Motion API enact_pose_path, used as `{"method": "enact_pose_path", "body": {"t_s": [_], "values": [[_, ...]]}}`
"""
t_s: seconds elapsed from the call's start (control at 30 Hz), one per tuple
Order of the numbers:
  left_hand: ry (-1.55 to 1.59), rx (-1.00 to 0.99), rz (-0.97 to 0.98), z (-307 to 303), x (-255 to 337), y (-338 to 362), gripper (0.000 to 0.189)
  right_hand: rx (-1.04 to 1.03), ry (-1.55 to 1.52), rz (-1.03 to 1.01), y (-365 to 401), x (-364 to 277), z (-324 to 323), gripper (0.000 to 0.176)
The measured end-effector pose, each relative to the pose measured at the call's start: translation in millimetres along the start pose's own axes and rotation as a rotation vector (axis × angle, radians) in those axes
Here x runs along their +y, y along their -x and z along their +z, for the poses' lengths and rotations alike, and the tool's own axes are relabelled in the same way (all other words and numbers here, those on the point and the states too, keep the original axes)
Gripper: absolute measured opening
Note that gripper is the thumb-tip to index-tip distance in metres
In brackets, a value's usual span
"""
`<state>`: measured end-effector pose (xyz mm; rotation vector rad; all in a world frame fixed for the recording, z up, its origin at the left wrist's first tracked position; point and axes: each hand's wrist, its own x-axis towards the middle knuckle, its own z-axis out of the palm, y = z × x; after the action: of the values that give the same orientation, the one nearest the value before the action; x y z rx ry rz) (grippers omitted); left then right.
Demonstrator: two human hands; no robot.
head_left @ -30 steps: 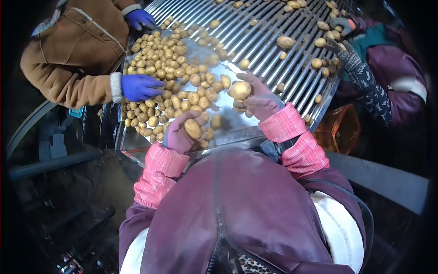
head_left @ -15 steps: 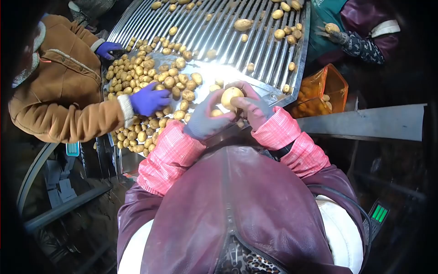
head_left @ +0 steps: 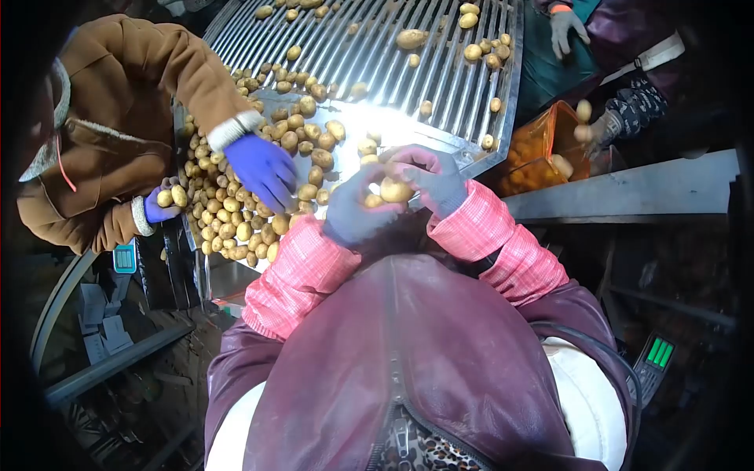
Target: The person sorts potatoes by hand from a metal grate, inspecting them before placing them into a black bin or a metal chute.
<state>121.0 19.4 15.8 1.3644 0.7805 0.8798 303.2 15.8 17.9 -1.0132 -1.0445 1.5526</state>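
**Both hands closed on one potato [head_left: 395,191] at the near lip of the sorting table [head_left: 440,71]**

My left hand [head_left: 355,210], in a grey glove, and my right hand [head_left: 433,177], in a mauve glove, met close together in front of my chest. Their fingers curled round the potato from either side. A smaller potato [head_left: 373,201] sat against the left palm.

Beneath them the ribbed steel of the table ran off to the far side, with loose potatoes scattered on it. A smooth plate [head_left: 377,122] at the near end glared white under the light. A dense heap of potatoes [head_left: 228,224] filled the near left corner.

A co-worker in a brown coat spread one blue glove [head_left: 263,169] over the heap, just left of my left hand. That person held a potato in the other blue glove [head_left: 161,206].

The table's right edge ended beside an orange crate [head_left: 542,145], where another person's gloved hand [head_left: 605,129] hovered. Room to move lay straight ahead over the plate, between the heap and that edge. Both my wrists bent inward, with the pink cuffs [head_left: 487,224] raised.
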Motion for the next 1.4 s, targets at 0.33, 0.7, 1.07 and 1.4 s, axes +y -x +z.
{"method": "enact_pose_path", "body": {"t_s": [0.33, 0.7, 1.07, 1.4], "values": [[0.917, -0.1, -0.402, -21.4, -2.3, 16.0, 0.055, 0.022, 1.096, 0.253, 66.9, 15.6, -88.1, 0.022], [1.006, -0.13, -0.541, 30.8, -20.2, -9.8, 0.064, 0.177, -0.42, 0.221, 97.7, 9.2, -32.6, 0.051], [-0.87, -0.14, 0.363, 41.7, -74.7, 1.4, 0.048, 0.415, -0.737, 0.193, 156.0, 45.9, -99.7, 0.037], [-1.395, -0.184, 0.449, 47.2, -102.4, 11.0, 0.07, 1.385, -0.47, -0.147, 359.1, 22.1, -251.3, 0.04]]}}
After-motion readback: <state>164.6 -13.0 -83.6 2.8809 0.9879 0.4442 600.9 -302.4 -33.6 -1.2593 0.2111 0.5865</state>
